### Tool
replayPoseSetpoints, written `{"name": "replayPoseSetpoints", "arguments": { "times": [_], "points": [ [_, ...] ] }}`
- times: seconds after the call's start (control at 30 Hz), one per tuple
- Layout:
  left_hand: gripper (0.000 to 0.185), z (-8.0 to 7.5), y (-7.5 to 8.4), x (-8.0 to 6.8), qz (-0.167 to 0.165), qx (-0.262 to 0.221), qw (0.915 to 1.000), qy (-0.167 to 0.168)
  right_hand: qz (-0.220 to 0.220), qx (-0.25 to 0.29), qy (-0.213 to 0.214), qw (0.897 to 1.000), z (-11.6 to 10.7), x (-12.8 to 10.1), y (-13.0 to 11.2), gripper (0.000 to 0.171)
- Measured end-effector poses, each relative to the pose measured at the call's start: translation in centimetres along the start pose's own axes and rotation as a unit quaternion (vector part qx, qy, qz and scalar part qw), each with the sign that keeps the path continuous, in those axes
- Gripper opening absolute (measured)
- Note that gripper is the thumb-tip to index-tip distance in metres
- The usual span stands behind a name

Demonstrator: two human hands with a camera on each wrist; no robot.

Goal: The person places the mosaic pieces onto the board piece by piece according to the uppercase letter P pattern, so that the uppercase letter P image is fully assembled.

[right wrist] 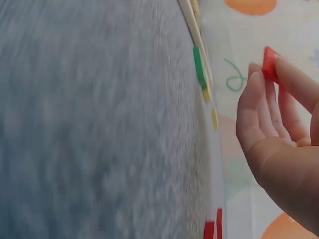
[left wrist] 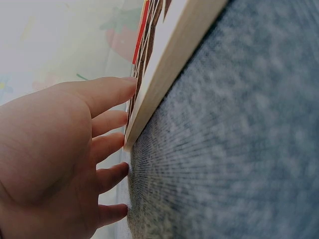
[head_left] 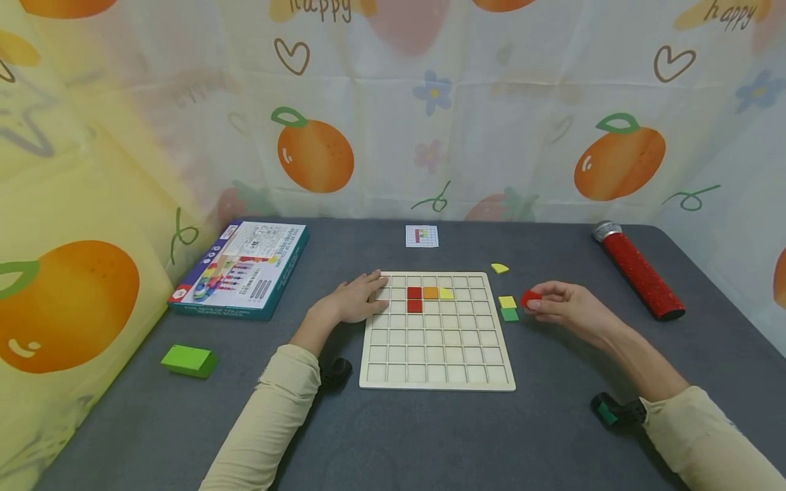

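Note:
A wooden grid board [head_left: 437, 354] lies on the grey table. In its upper rows sit two red tiles [head_left: 414, 299], an orange tile [head_left: 430, 293] and a yellow piece [head_left: 446, 294]. My left hand [head_left: 359, 299] lies flat with straight fingers on the board's upper left corner; in the left wrist view the fingers [left wrist: 107, 119] touch the board edge [left wrist: 164, 74]. My right hand [head_left: 561, 305] pinches a small red piece [head_left: 529, 298] just right of the board; the red piece [right wrist: 269, 62] shows at the fingertips. A yellow tile [head_left: 507, 301] and a green tile [head_left: 510, 314] lie beside it.
A yellow curved piece [head_left: 500, 268] and a pattern card [head_left: 421, 236] lie behind the board. A game box [head_left: 242, 267] and a green block [head_left: 189, 360] sit at the left, a red cylinder [head_left: 638, 270] at the right. Fruit-print curtains enclose the table.

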State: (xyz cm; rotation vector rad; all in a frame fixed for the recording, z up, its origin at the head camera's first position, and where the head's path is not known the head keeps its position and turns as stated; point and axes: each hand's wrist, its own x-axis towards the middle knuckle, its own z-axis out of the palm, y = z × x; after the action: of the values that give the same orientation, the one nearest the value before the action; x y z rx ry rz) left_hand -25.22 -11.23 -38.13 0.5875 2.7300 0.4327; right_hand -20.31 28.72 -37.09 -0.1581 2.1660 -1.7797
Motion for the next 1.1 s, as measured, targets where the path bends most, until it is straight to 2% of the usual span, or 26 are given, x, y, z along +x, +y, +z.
{"name": "replayPoseSetpoints", "arguments": {
  "times": [0.2, 0.3, 0.4, 0.63, 1.1],
  "points": [
    [0.063, 0.0, 0.0, 0.0, -0.002, 0.002, 1.0000, 0.002, 0.007, 0.124, -0.011, 0.992, 1.0, 0.3, -0.1, 0.019],
    [0.063, -0.1, -0.1, 0.0, 0.000, 0.002, 1.0000, 0.000, 0.003, 0.161, -0.021, 0.987, 1.4, 0.5, -0.1, 0.020],
    [0.064, -0.1, -0.1, -0.1, 0.001, 0.000, 1.0000, -0.004, -0.003, 0.173, -0.030, 0.984, 1.9, 0.8, -0.1, 0.019],
    [0.064, -0.1, -0.2, -0.2, 0.003, -0.003, 1.0000, -0.007, 0.007, 0.143, -0.028, 0.989, 2.9, 1.5, -0.4, 0.020],
    [0.063, -0.2, 0.0, -0.3, 0.006, -0.003, 0.9999, -0.010, 0.009, 0.078, -0.047, 0.996, 4.9, 2.9, -0.8, 0.048]
  ]
}}
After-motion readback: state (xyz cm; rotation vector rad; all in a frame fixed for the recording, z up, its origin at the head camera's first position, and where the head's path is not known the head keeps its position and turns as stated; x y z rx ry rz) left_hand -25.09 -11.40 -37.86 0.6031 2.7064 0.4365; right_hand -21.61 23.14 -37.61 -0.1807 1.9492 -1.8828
